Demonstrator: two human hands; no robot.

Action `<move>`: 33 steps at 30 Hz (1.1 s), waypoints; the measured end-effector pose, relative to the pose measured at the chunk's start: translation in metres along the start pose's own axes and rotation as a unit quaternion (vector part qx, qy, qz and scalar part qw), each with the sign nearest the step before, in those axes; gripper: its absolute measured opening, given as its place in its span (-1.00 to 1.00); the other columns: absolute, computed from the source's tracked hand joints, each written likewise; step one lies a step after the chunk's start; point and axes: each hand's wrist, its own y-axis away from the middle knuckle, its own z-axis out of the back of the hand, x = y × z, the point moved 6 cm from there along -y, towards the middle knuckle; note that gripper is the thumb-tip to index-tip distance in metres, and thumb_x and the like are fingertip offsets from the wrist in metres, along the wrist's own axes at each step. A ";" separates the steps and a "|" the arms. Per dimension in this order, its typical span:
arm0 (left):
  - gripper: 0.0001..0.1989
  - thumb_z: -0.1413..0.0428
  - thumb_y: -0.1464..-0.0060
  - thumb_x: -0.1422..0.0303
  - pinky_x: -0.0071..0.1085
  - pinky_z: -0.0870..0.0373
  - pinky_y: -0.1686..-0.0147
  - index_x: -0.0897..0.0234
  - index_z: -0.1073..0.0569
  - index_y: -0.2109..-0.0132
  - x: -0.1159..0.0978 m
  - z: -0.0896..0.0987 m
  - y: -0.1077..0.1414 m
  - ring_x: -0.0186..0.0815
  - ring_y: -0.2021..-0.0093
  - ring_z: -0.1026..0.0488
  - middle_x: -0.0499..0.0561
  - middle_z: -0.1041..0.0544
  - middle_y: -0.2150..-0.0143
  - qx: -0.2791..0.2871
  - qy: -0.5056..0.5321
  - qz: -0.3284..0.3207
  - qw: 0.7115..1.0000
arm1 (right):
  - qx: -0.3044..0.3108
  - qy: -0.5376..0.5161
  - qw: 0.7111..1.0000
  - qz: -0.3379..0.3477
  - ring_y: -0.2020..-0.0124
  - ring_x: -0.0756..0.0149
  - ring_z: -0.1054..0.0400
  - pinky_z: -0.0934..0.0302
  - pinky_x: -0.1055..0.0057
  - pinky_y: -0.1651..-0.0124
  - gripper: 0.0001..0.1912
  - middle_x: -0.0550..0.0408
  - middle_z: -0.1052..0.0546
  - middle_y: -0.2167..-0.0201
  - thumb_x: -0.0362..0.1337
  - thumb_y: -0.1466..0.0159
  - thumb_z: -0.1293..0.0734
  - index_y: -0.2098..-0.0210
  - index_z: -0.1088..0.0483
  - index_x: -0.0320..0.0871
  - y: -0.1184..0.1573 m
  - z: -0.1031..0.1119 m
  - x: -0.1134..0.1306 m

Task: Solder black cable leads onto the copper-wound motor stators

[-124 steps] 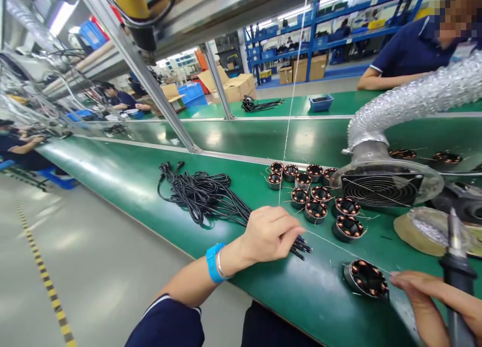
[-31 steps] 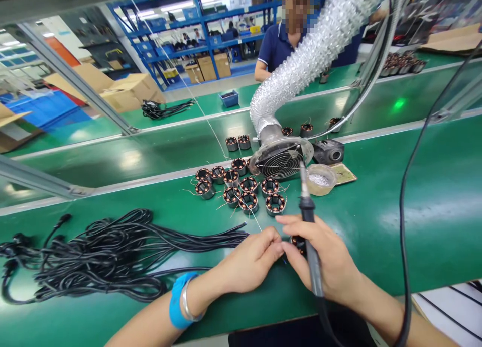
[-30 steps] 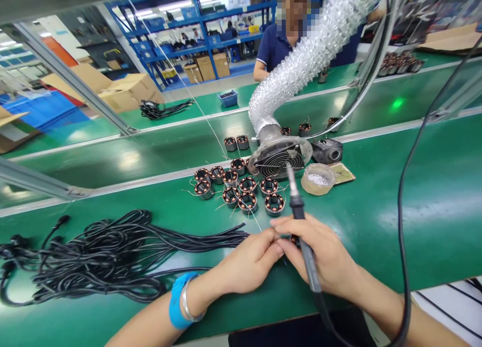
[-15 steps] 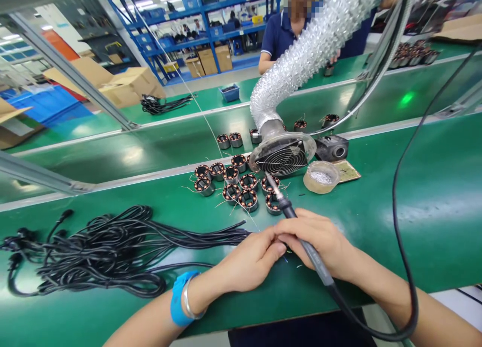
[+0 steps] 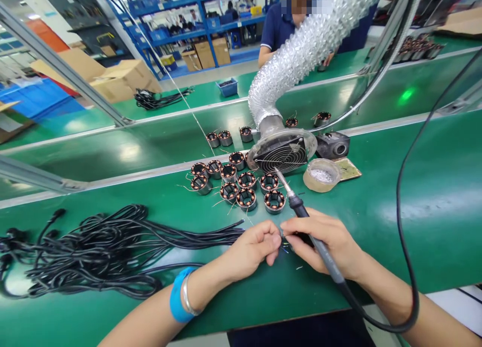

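Note:
My right hand [image 5: 331,241] is wrapped round a soldering iron [image 5: 323,256], whose metal tip points up and away, just in front of the round fume-extractor grille [image 5: 282,158]. Its thumb and forefinger come close to my left fingertips. My left hand [image 5: 254,249] is closed in a pinch at the ends of the black power cables [image 5: 196,236]; the held part is mostly hidden. Small blue and yellow-green wire ends [image 5: 285,247] show between the hands. Beyond them stand several copper-wound motor stators [image 5: 246,200] with loose thin wires.
A silver flexible duct [image 5: 278,81] hangs over the bench. Right of the grille are a round tub [image 5: 321,176] of silvery bits, a flat tray [image 5: 349,169] and a black device [image 5: 333,145]. Coiled cables [image 5: 90,251] cover the left. A co-worker [image 5: 276,30] stands opposite.
My hands have drawn slightly apart at the fingertips. The soldering iron has shifted a little to the right, its tip now away from the stators. The whole view has moved slightly.

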 end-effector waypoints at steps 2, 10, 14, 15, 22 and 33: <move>-0.56 -0.12 -0.12 -0.05 -0.49 0.05 0.55 0.25 -0.25 0.32 0.000 0.000 -0.001 -0.48 0.61 -0.01 -0.23 -0.19 0.63 0.000 0.021 0.004 1.000 | -0.001 0.016 1.000 0.014 0.48 0.37 -0.29 -0.28 0.43 0.40 -0.72 0.15 -0.48 0.46 -0.49 -0.28 -0.29 0.06 -0.41 -0.10 0.002 0.000 -0.001; -0.48 -0.24 0.05 -0.06 -0.50 0.23 0.63 0.23 -0.17 0.43 -0.002 0.001 -0.004 -0.54 0.64 0.13 -0.27 -0.06 0.63 -0.019 0.052 0.054 0.997 | 0.084 0.031 0.994 0.070 0.39 0.32 -0.34 -0.29 0.39 0.33 -0.59 0.09 -0.52 0.33 -0.47 -0.35 -0.21 -0.14 -0.34 -0.04 0.008 0.000 0.000; -0.52 -0.25 0.11 -0.04 -0.49 0.28 0.65 0.24 -0.25 0.41 -0.002 -0.001 -0.002 -0.53 0.66 0.16 -0.30 -0.02 0.68 -0.027 0.059 0.090 0.994 | 0.084 0.026 0.993 0.073 0.40 0.32 -0.31 -0.24 0.39 0.36 -0.61 0.09 -0.51 0.36 -0.48 -0.34 -0.23 -0.12 -0.35 -0.06 0.008 -0.004 0.002; -0.53 -0.25 0.11 -0.03 -0.48 0.28 0.64 0.25 -0.27 0.41 -0.002 -0.001 -0.002 -0.53 0.66 0.17 -0.30 -0.01 0.68 -0.034 0.057 0.091 0.994 | 0.079 0.026 0.994 0.072 0.39 0.32 -0.31 -0.26 0.38 0.34 -0.61 0.09 -0.51 0.35 -0.50 -0.33 -0.23 -0.11 -0.35 -0.07 0.008 -0.005 0.002; -0.73 -0.15 0.06 0.19 -0.50 0.15 0.59 0.27 -0.29 0.49 -0.007 0.009 -0.008 -0.52 0.64 0.09 -0.25 -0.06 0.66 -0.122 -0.013 0.033 0.992 | -0.031 0.042 0.998 -0.037 0.36 0.31 -0.43 -0.37 0.37 0.32 -0.47 0.13 -0.57 0.31 -0.53 -0.32 -0.22 -0.21 -0.30 0.03 0.013 0.018 0.011; -0.82 -0.07 0.07 0.27 -0.49 0.01 0.55 0.30 -0.36 0.48 -0.009 0.010 -0.007 -0.46 0.58 -0.05 -0.16 -0.22 0.60 -0.153 -0.077 0.007 0.985 | -0.105 0.034 0.979 -0.173 0.51 0.38 -0.33 -0.26 0.43 0.50 -0.74 0.13 -0.45 0.44 -0.40 -0.28 -0.29 0.07 -0.48 -0.08 0.047 0.051 0.032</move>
